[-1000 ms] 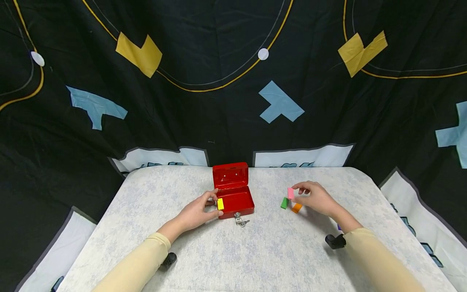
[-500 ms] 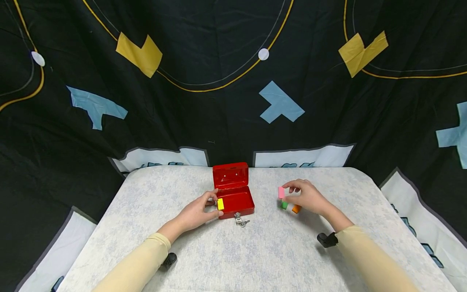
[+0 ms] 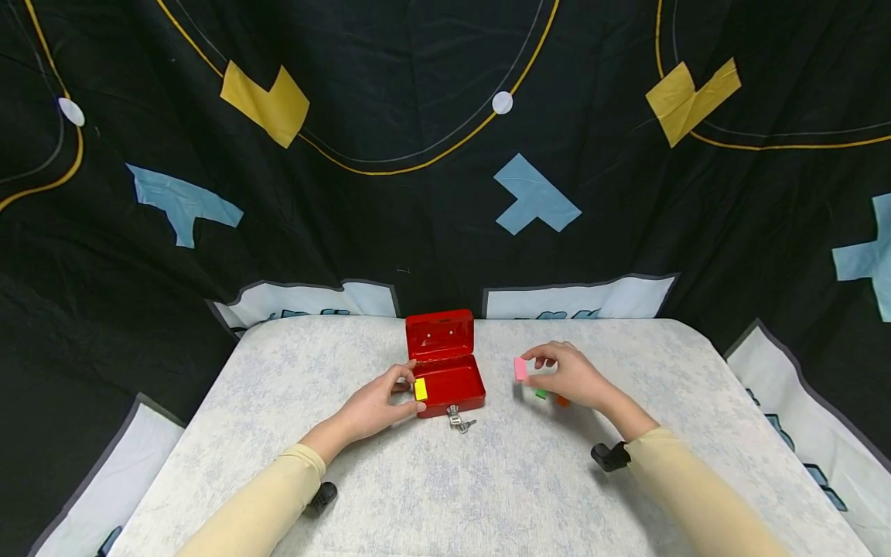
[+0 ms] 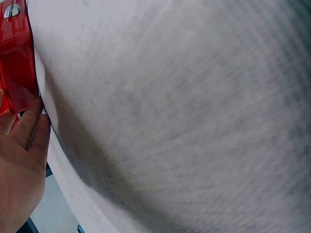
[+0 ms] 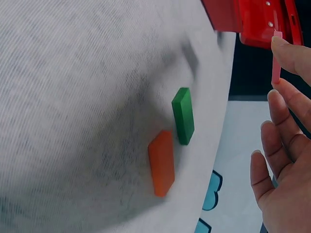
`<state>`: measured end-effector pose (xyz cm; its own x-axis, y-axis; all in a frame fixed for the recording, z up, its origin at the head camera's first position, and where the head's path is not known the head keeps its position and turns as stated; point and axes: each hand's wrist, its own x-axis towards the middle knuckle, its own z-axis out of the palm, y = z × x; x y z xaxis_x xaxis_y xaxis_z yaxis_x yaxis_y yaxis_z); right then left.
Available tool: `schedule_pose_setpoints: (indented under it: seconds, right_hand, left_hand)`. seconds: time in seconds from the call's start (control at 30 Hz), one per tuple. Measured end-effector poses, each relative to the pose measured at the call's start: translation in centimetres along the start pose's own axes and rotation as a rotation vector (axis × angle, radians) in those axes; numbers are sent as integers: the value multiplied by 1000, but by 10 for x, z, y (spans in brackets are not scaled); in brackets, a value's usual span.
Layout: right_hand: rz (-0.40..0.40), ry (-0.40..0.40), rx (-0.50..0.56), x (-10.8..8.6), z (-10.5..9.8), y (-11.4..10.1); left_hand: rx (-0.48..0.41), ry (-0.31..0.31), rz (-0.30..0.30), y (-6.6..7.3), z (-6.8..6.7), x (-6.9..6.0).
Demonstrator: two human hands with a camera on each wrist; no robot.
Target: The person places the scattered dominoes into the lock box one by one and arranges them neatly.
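Observation:
The red metal box (image 3: 455, 383) stands with its lid raised, a yellow block (image 3: 421, 389) lying along its left side. My left hand (image 3: 376, 404) grips the box's left end, thumb by the front corner and forefinger by the rear one; the left wrist view shows fingers of this hand (image 4: 22, 170) against the red wall. Between thumb and forefinger, my right hand (image 3: 574, 379) pinches a pink block (image 3: 520, 369), held above the table to the right of the box. Beneath that hand lie a green block (image 5: 183, 116) and an orange block (image 5: 162, 163), partly hidden in the head view.
Keys (image 3: 465, 425) hang at the lock on the box's front. The pale patterned table (image 3: 445, 495) reaches back to a dark cloth (image 3: 390, 232) with taped shapes. A black device (image 3: 610, 456) sits at the right wrist, another (image 3: 322, 495) by the left sleeve.
My right hand has moved left with the pink block, toward the box, passing over the green block. The purple block glimpsed earlier is now out of sight. My left hand has stayed put.

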<state>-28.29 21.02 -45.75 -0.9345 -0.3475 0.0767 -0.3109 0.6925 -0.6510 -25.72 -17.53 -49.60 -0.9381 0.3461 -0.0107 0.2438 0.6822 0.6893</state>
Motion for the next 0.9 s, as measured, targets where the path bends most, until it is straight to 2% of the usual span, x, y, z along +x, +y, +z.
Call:
schedule_pose_setpoints:
  seconds: [0.9]
  right_hand:
    - [-97, -45, -18, 23, 28, -31]
  left_hand:
    - [-2, -5, -7, -1, 0, 0]
